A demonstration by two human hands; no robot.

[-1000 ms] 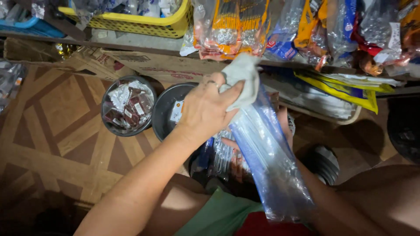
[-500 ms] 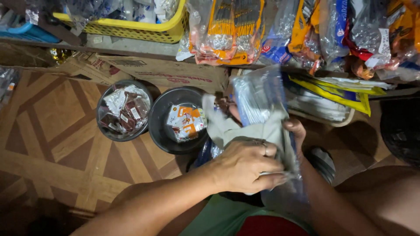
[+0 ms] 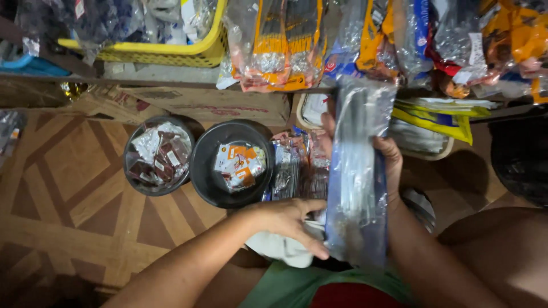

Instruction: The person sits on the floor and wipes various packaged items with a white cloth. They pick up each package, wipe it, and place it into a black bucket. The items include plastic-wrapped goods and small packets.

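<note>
A long clear plastic packet (image 3: 358, 171) with dark slim items inside stands upright in front of me. My right hand (image 3: 388, 162) holds it from behind, fingers wrapped round its right edge. My left hand (image 3: 291, 219) presses a white cloth (image 3: 282, 248) against the packet's lower left corner, near my lap. Just left of the packet lies a pile of small shiny packets (image 3: 294, 165).
Two dark round bowls sit on the patterned floor: one (image 3: 157, 157) with brown and silver sachets, one (image 3: 231, 165) with orange and white sachets. A shelf above holds a yellow basket (image 3: 171, 51), hanging bagged goods (image 3: 279, 45) and a cardboard box (image 3: 211, 102). A dark bin (image 3: 522, 159) stands right.
My left hand slid the white cloth from the packet's top down to its bottom. The packet now stands more upright, and the right hand has shifted up its back.
</note>
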